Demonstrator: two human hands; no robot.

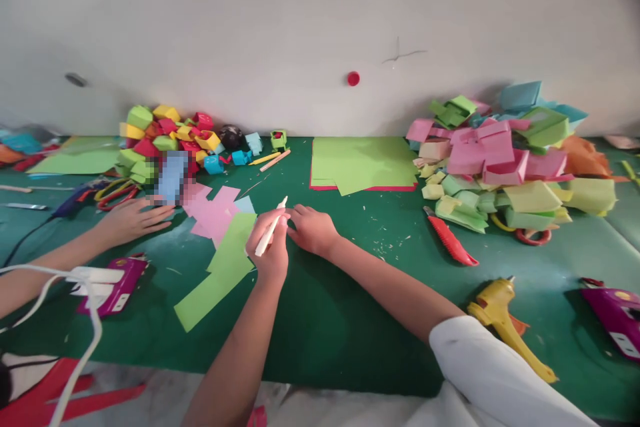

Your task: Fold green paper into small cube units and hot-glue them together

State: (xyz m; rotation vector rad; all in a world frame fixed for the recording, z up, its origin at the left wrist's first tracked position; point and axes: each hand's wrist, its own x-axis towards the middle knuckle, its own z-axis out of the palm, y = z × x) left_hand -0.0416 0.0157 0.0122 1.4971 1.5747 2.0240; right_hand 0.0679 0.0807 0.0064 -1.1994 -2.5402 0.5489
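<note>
My left hand (pixel 270 244) is closed around a white pen (pixel 267 232), its tip pointing up and away. Close beside it on the right, my right hand (pixel 313 230) rests near the green table surface with its fingers curled; whatever they hold, if anything, is too small to make out. A cut piece of light green paper (pixel 225 270) lies left of my left hand, partly over pink paper pieces (pixel 215 215). Behind my hands is a stack of green sheets (pixel 367 163) with a red edge showing beneath.
Colourful paper boxes (pixel 173 133) are heaped at back left, folded paper shapes (pixel 500 153) at back right. A red cutter (pixel 451 240), yellow glue gun (pixel 505 320) and purple power strip (pixel 120 285) lie around. Another person's hand (pixel 133 220) is at left.
</note>
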